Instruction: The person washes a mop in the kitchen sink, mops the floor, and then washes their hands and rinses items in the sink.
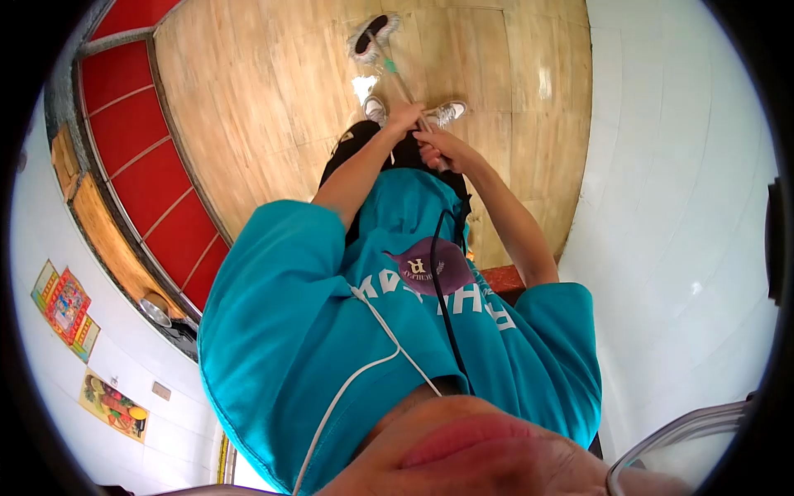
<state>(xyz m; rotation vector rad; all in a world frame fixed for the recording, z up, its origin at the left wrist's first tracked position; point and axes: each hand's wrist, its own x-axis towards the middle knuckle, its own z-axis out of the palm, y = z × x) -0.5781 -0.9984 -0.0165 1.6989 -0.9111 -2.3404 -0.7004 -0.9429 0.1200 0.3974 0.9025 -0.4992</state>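
Both hands are wrapped around the pole of a mop (399,81). My left hand (405,116) is closed farther down the pole, nearer the mop head. My right hand (442,150) grips close to the pole's upper end. From there the pole slants forward and slightly left, with a green piece low on it. At its far end the mop head (371,38), dark on top with a shaggy whitish fringe, lies on the wood-patterned floor (285,83), ahead of my shoes (447,113).
Red-fronted cabinets (149,182) run along the left under a counter, where a metal bowl (155,309) sits. White wall panels (670,165) rise on the right. Colourful pictures (62,310) hang on the left wall. A white cord (376,322) hangs over my shirt.
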